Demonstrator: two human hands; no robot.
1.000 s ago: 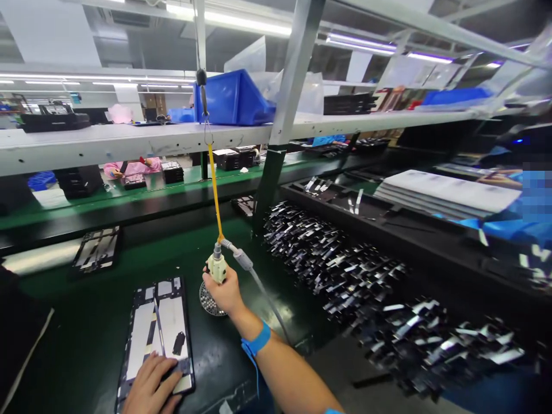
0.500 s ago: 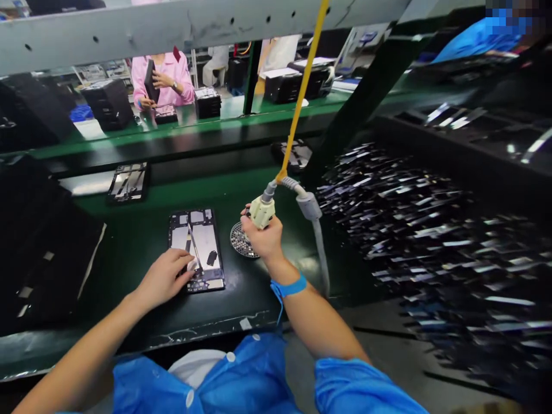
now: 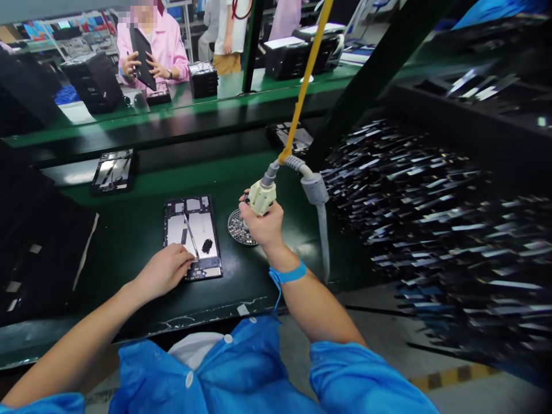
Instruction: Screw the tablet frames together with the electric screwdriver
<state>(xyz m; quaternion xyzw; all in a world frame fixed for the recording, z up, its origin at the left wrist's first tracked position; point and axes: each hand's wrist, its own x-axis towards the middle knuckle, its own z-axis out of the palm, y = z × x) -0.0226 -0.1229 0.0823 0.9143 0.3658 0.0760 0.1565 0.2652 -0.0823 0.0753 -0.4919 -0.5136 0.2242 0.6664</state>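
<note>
My right hand (image 3: pixel 266 223) is wrapped round a cream electric screwdriver (image 3: pixel 262 198) that hangs on a yellow cord (image 3: pixel 307 75). Below it lies a round dish with a perforated top (image 3: pixel 240 228); my hand hides the screwdriver's tip. To the left an opened tablet (image 3: pixel 172 227) lies flat on the green bench, its insides facing up. A thin light strip (image 3: pixel 190 233) crosses it, and a small black part (image 3: pixel 207 246) rests on its silver area. My left hand (image 3: pixel 166 270) is at the tablet's lower left, fingertips pinched together near the strip's lower end; what they hold is too small to tell.
Two more opened tablets, one at back left (image 3: pixel 112 171) and one at back right (image 3: pixel 287 135), lie on the bench. Many dark pieces with shiny edges (image 3: pixel 431 224) stand packed at right. Dark stacks (image 3: pixel 34 241) rise at left. A person in pink (image 3: pixel 172 43) handles a dark panel opposite.
My left fingers have drawn together at the tablet's lower end. My right hand keeps the screwdriver over the dish. The view has tipped, shifting the scene upward. The person opposite has turned the panel.
</note>
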